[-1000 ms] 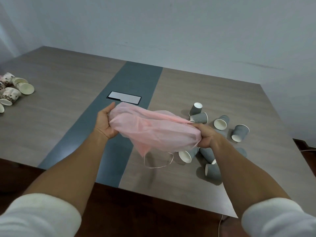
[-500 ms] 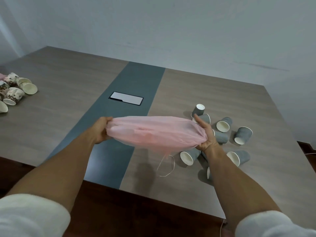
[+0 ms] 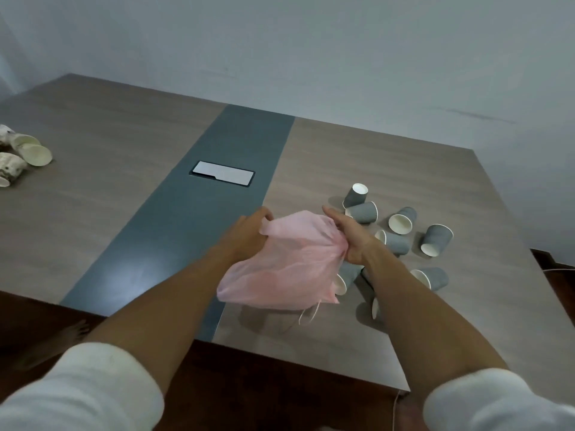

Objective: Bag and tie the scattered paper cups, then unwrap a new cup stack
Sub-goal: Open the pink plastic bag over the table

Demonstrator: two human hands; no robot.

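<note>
Hands coming closer together than half second ago; pink bag (image 3: 286, 259) now hanging bunched at frame centre, no longer stretched wide. Left hand (image 3: 245, 234) pinching bag's left edge, right hand (image 3: 348, 234) fingers closing on right edge. Grey cups (image 3: 401, 220) lying scattered on table (image 3: 124, 188), right of centre.

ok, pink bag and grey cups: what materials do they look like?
Pink bag: thin, soft film, probably plastic; translucent, crumpled, matte.
Grey cups: likely paper; ribbed matte grey outer wall, smooth off-white inside.
Both hands grip the bag's rim.
</note>
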